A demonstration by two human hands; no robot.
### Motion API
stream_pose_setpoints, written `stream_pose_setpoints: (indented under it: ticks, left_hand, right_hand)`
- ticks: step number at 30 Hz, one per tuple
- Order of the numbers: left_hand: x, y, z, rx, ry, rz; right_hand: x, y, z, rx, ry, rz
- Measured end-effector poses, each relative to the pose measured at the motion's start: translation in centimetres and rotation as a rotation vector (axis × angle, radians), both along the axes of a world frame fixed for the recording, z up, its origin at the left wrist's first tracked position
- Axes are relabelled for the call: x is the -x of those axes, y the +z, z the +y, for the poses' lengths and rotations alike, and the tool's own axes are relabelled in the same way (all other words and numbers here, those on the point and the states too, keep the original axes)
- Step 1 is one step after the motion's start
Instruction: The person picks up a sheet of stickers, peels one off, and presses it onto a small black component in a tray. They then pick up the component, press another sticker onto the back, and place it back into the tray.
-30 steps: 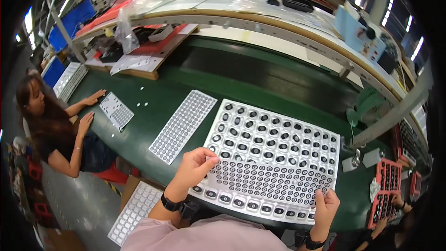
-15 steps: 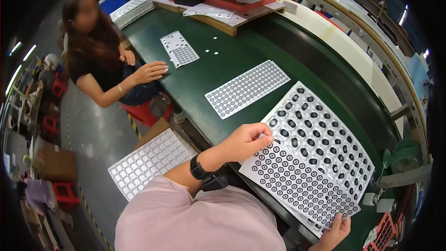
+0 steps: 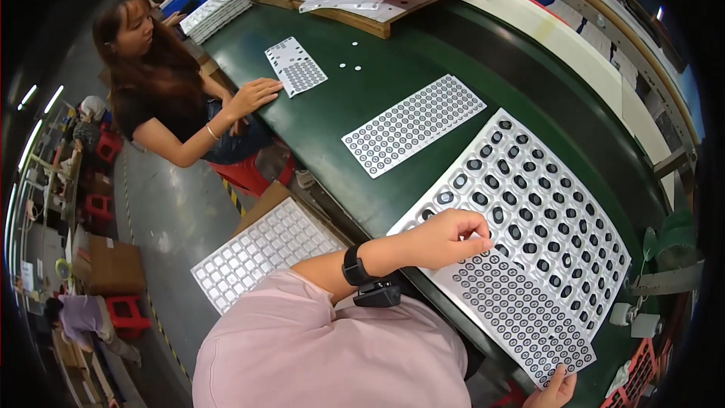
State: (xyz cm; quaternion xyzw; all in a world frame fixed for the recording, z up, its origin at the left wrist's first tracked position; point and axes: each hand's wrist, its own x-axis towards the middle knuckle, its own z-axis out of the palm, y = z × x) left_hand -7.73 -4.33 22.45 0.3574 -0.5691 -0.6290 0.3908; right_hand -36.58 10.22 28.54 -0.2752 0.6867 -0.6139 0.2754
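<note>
At near R of green bench (image 3: 317, 136): 1 held sheet (image 3: 521, 321), white w/ rows of round stickers, lying across near part of 1 tray (image 3: 532, 204). Tray = black ovals in pale pockets; qty not countable, near rows hidden. Mid-bench: flat sheet (image 3: 415, 125), same type. Far L: part-stripped sheet (image 3: 297, 68), co-worker's hand (image 3: 257, 96) just beside it; 3 loose white dots (image 3: 358, 68) etc. to its R. Near L, below bench level: 1 white tray (image 3: 260, 257), pockets in rows.
Labels: dk round print on each sticker, too sm. to read.
Hands: L hand (image 3: 457, 240) thumb + index tips together, pinching held sheet's far L corner. R hand (image 3: 555, 389) pinching its near R end, thumb on top; other fingers partly hidden.
</note>
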Motion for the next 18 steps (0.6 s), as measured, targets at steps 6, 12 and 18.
stream_pose_setpoints:
  ticks: [6,12,18]
  left_hand:
    - [1.3,1.4,-0.1,0.052,-0.075,-0.059]
    - [0.9,2.4,0.0,0.202,-0.126,-0.176]
    - [0.2,3.9,0.5,0.279,-0.047,-0.048]
  right_hand:
    - [8.1,-4.2,2.0,-0.045,0.095,0.148]
    - [8.8,-4.4,2.6,-0.127,0.201,0.025]
    - [8.6,-3.8,4.3,0.022,0.221,-0.013]
